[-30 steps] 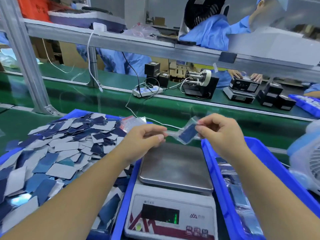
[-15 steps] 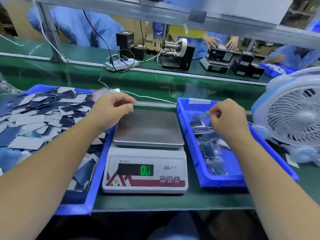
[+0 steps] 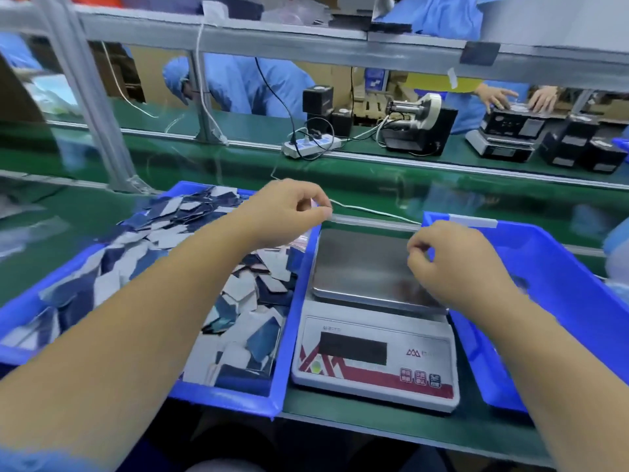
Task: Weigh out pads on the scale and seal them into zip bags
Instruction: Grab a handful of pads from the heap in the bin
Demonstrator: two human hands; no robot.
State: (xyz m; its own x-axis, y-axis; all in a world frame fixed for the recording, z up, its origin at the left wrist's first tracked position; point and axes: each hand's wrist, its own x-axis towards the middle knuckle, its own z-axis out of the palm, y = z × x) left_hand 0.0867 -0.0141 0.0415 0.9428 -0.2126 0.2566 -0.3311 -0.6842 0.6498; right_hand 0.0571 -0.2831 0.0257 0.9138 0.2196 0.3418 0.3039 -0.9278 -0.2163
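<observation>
A: Change since the previous frame: I see the right hand [image 3: 452, 267] has left the right blue bin [image 3: 551, 267] and now hangs over the right edge of the scale [image 3: 374, 318]. The left hand [image 3: 286, 212] has stayed at the far left corner of the platter.

B: Fingers, left?

A: Curled, thumb and forefinger tips closed together. There may be clear film between them; I cannot tell, as the frame is blurred there.

B: Fingers, right?

A: Curled likewise, thumb against forefinger. I see nothing held in them.

B: Location of the pads?

A: The pads [image 3: 153, 267], white and dark blue, lie heaped loose in the left blue bin [image 3: 292, 335], which touches the left side of the scale. The left forearm crosses above them.

B: Scale status?

A: The steel platter carries nothing. The display is dark. The scale stands on the green table [image 3: 340, 417] between the two bins.

B: Zip bags?

A: A pale film with a red edge [image 3: 301, 240] shows just under the left hand, at the bin's far right corner. I cannot confirm that it is a bag.
</observation>
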